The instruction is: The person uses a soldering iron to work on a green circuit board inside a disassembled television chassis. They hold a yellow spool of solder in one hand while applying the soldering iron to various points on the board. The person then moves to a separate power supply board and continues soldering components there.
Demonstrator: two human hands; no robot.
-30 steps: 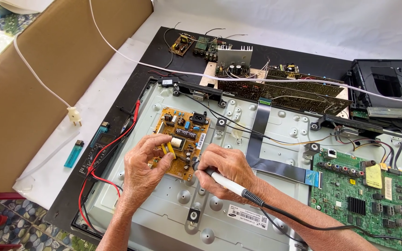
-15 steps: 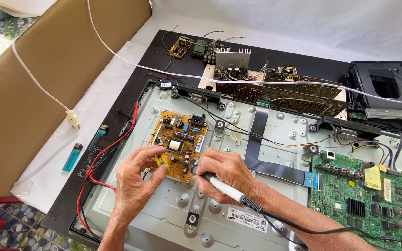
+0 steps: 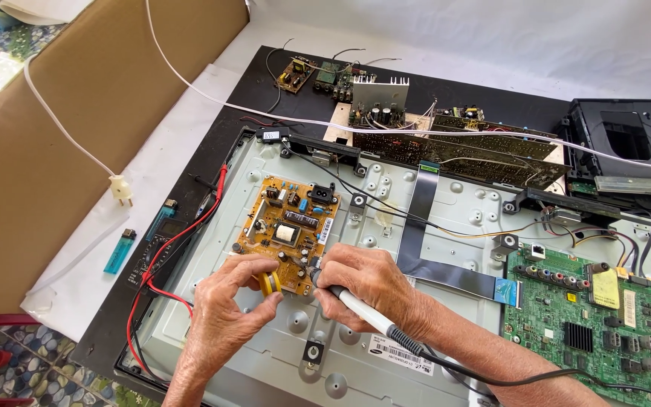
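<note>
Back cover's already off the TV and the right hand [image 3: 367,283] has its fingers wrapped around a soldering iron [image 3: 363,313] touching the orange power board [image 3: 284,226] mid-frame, left hand [image 3: 227,309] pinching its yellow coil [image 3: 271,283] (joint work looks unfinished).

i'm looking down on an opened flat-screen panel [image 3: 386,226] on the table. my left hand [image 3: 227,309] pinches a small yellow spool [image 3: 271,283] at the near edge of the orange power board [image 3: 284,226]. my right hand [image 3: 363,285] grips a white soldering iron [image 3: 359,309], tip against that board just beside the spool. a green main board [image 3: 589,316] sits far right, a blue lighter [image 3: 120,251] off left on white cloth.
</note>
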